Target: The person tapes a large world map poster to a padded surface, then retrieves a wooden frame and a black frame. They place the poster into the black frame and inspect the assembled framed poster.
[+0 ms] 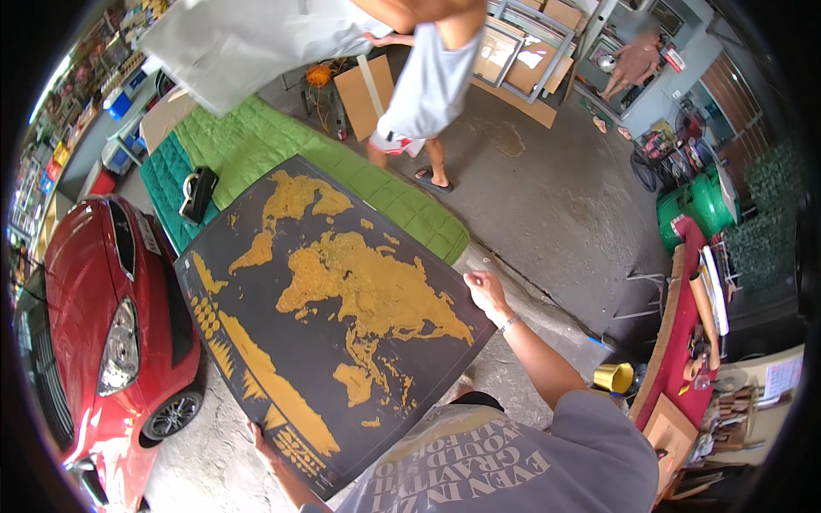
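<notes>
Black-gold rectangular world-map panel [342, 316], nr. green quilted fabric pad [265, 141], is held at opp. long edges by L hand [261, 445] & R hand [486, 295]; best kept level.

The grey floor [547, 188] was bordered at left by a parked red car [81, 312] and crowded shelves [60, 162]; picture frames [516, 44] were propped at the back, near a pale blue wall [691, 85].

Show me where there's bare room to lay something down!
The light green quilt has a bare strip between the map and the standing person. Concrete floor lies open between that person and the green drum. It's crowded on the red bench, where long rolls lie, and between the red car and the right hand, where the map spreads.
</notes>
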